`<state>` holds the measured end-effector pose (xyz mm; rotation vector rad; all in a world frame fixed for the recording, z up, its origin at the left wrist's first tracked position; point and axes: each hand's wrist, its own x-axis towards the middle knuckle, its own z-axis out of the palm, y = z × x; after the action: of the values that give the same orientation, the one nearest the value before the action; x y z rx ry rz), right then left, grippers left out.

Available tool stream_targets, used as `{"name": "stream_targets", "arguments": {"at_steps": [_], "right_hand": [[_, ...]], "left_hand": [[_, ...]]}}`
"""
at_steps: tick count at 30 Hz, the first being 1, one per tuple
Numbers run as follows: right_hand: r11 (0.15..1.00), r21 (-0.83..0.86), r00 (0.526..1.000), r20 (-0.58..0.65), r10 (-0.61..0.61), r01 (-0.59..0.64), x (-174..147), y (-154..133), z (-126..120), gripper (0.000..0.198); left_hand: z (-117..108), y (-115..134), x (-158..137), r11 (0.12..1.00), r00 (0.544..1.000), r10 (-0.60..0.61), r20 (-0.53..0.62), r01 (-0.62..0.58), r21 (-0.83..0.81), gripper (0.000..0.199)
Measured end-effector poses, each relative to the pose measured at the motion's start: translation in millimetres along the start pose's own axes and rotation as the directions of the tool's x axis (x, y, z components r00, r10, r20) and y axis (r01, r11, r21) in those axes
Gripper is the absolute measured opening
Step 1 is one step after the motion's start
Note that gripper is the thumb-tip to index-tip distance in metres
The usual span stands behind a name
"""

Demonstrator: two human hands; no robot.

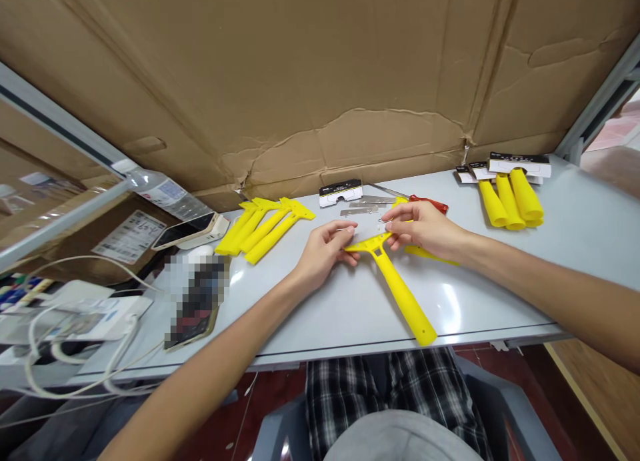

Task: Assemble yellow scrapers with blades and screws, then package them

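Note:
A yellow T-shaped scraper [401,291] lies in front of me with its handle pointing towards the table's front edge. My left hand [327,247] grips the left end of its wide head, thumb on top. At the right end, my right hand [417,227] has its fingers closed on the head; whether a small part is also between the fingertips I cannot tell. Thin metal blades [360,209] lie just beyond the hands. A screwdriver [430,203] with a red handle rests behind my right hand. Another yellow scraper handle [433,255] is partly hidden under that hand.
Several yellow T-shaped handles [273,236] lie to the left. Packaged yellow scrapers [525,194] with card headers are at the right. A folded card [341,192] sits at the back. Phones, a plastic bottle [163,189] and white cables [107,367] crowd the left side. Cardboard [310,67] walls the back.

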<state>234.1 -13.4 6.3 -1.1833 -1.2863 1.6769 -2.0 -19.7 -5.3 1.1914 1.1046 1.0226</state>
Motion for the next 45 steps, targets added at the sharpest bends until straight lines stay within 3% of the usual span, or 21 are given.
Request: {"name": "stream_targets", "arguments": {"at_steps": [8,15,22,26,31,38,45], "right_hand": [[1.000,-0.011,1.000,-0.016,-0.001,0.001,-2.5,-0.8,5.8,0.047],[1.000,0.019,1.000,0.020,0.007,-0.007,-1.3,0.3,8.7,0.053],[0.996,-0.069,0.998,-0.029,0.057,-0.059,-4.3,-0.1,15.4,0.033],[0.993,-0.096,0.995,-0.086,0.058,-0.066,-1.0,5.1,16.0,0.040],[0.996,-0.083,0.993,-0.112,0.033,-0.043,-0.3,4.7,17.7,0.044],[1.000,-0.003,0.990,-0.141,0.005,-0.005,-3.3,-1.5,15.7,0.042],[0.990,0.139,0.994,-0.112,0.017,-0.001,1.1,-1.7,8.7,0.040]], "left_hand": [[-1.7,-2.5,0.4,0.998,0.999,-0.003,0.033,0.005,-0.063,0.032],[0.7,1.5,-5.5,0.993,0.997,0.069,0.018,-0.070,0.093,0.025],[8.8,8.3,-12.5,0.980,0.994,0.106,0.017,-0.107,0.170,0.025],[12.9,8.8,-13.7,0.981,0.993,0.117,0.015,-0.118,0.153,0.043],[14.3,5.9,-12.5,0.986,0.993,0.113,0.037,-0.117,0.122,0.047],[8.5,4.1,-4.7,0.997,0.999,-0.051,-0.007,0.051,-0.066,0.054],[2.9,5.4,-3.6,0.999,0.997,0.033,-0.065,-0.035,-0.036,0.046]]}}
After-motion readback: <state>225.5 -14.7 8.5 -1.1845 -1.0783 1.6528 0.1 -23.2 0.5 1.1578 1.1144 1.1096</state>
